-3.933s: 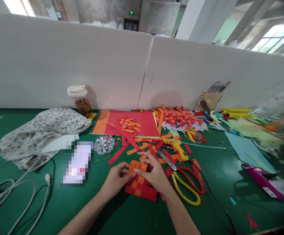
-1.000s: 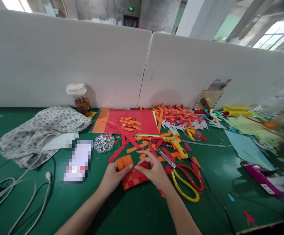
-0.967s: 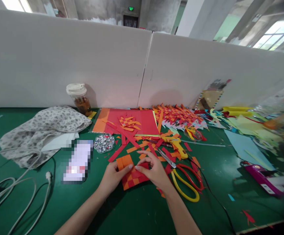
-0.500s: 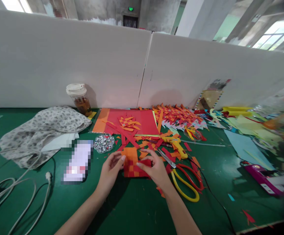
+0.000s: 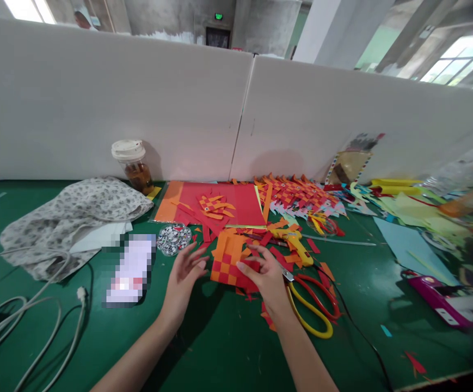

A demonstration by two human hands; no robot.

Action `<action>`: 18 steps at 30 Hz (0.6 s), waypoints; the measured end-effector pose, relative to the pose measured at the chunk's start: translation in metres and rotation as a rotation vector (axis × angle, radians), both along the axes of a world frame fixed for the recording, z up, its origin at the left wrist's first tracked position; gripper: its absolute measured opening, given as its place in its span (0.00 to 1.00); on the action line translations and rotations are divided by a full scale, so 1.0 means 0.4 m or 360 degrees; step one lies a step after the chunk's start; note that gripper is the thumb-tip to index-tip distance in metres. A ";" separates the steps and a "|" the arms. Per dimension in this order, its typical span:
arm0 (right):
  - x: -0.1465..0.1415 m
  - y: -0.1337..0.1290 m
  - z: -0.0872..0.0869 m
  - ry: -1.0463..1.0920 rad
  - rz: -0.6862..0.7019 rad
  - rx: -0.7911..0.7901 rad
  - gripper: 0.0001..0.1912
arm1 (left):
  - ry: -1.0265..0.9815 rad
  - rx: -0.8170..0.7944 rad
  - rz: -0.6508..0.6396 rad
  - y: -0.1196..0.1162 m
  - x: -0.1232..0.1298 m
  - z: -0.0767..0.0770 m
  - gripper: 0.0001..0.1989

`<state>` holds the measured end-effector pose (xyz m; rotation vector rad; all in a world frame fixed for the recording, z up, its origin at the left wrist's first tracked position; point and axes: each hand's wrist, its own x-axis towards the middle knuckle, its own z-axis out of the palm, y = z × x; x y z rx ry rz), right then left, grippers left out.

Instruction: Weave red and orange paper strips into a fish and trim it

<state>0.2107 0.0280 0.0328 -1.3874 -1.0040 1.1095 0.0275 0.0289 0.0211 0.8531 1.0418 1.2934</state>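
The woven paper piece (image 5: 227,263) is held at its right side by the right hand (image 5: 265,275), with thumb and fingers closed on it. The left hand (image 5: 186,279) is half open, nothing is gripped in it, and it is placed just beside the left edge of the piece. To the right, scissors (image 5: 310,305) are seen on the green table (image 5: 215,348).

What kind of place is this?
Probably a craft workstation in an unfinished or industrial-style building: woven paper fish, scissors and a yellow glue gun on a green tabletop, with bare concrete walls behind the partition.
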 end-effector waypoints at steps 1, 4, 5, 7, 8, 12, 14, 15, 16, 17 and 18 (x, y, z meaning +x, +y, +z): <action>-0.002 -0.001 -0.001 0.0003 0.0058 -0.0008 0.30 | -0.0012 -0.0030 -0.0096 0.000 0.004 -0.004 0.28; -0.011 -0.007 -0.006 -0.0097 0.0244 -0.0035 0.29 | -0.0038 -0.0108 -0.0356 -0.004 0.017 -0.015 0.34; -0.013 -0.009 -0.008 -0.0169 0.0295 -0.0040 0.28 | -0.0046 -0.0126 -0.0411 -0.006 0.019 -0.017 0.34; -0.018 -0.013 -0.009 -0.0289 0.0370 -0.0033 0.27 | -0.0041 -0.0130 -0.0437 -0.009 0.021 -0.019 0.29; -0.020 -0.014 -0.009 -0.0319 0.0394 -0.0031 0.26 | -0.0023 -0.0121 -0.0423 -0.009 0.021 -0.018 0.27; -0.021 -0.016 -0.008 -0.0189 0.0458 -0.0046 0.29 | 0.0058 -0.0129 -0.0336 -0.009 0.013 -0.012 0.22; -0.021 -0.016 -0.008 -0.0081 0.0493 -0.0051 0.31 | 0.0074 -0.0151 -0.0294 -0.008 0.011 -0.011 0.21; -0.021 -0.015 -0.009 -0.0050 0.0497 -0.0049 0.31 | 0.0082 -0.0162 -0.0280 -0.008 0.010 -0.011 0.20; -0.021 -0.015 -0.009 -0.0041 0.0488 -0.0049 0.31 | 0.0091 -0.0170 -0.0271 -0.008 0.010 -0.012 0.20; -0.021 -0.014 -0.009 -0.0045 0.0472 -0.0046 0.30 | 0.0101 -0.0176 -0.0269 -0.007 0.010 -0.013 0.20; -0.021 -0.014 -0.009 -0.0051 0.0455 -0.0045 0.29 | 0.0113 -0.0182 -0.0273 -0.007 0.010 -0.014 0.20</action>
